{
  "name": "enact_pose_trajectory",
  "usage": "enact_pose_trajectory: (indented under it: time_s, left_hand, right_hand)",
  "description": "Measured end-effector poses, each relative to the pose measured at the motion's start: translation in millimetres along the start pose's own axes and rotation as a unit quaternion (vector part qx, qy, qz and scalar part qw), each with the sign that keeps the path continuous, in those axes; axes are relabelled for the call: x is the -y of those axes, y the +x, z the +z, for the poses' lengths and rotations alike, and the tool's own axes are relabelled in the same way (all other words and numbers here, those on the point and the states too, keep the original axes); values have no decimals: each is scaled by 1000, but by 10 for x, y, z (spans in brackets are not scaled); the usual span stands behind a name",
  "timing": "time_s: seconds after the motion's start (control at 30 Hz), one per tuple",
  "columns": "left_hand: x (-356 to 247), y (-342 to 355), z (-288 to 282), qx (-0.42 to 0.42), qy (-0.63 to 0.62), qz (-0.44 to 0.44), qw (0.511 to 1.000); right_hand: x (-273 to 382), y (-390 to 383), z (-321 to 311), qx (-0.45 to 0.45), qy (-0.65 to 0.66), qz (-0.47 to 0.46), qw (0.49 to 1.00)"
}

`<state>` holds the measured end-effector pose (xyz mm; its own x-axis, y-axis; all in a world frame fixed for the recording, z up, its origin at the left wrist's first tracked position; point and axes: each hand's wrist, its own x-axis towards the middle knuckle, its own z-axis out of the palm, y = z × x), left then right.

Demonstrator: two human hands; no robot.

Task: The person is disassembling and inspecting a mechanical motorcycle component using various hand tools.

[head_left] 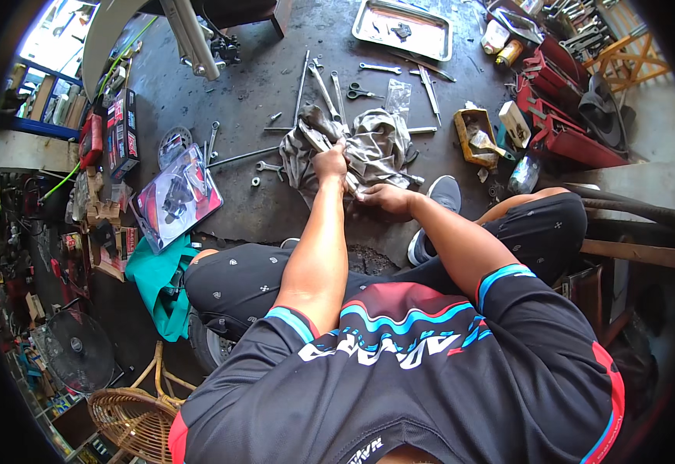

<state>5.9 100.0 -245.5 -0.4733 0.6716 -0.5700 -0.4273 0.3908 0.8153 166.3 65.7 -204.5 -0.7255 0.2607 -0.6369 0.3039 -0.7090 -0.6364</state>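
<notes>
My left hand (330,164) is closed around a long, dull metal part (314,139) that slants across a crumpled grey rag (378,147). The part's exact kind is unclear, and the rag partly wraps it. Low at the rag's near edge, my right hand (388,199) has its fingers curled in; whether it grips the rag or the part's lower end is hidden. Just beyond the rag lie several wrenches (323,91), a pair of black scissors (363,92) and a caliper-like tool (428,93). A long rod (244,155) lies to the left.
A metal tray (403,54) with a dark part sits at the far side. At right are a yellow box with a brush (474,139) and a red toolbox (565,139). A clear blister pack (176,197), teal bag (159,286) and wicker chair (132,421) are at left.
</notes>
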Motion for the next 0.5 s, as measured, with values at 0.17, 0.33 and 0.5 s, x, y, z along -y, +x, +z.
enact_pose_trajectory:
  time_s: [0.17, 0.33, 0.5]
  left_hand:
    - [-45, -35, 13, -22, 0, 8, 1000]
    - [89, 85, -8, -61, 86, 24, 994]
    - [144, -31, 23, -39, 125, 38, 991]
  right_hand:
    - [10, -13, 108, -172, -345, -43, 922]
    - [21, -71, 447, -327, -459, -51, 825]
    - [16, -86, 363, -367, -458, -89, 805]
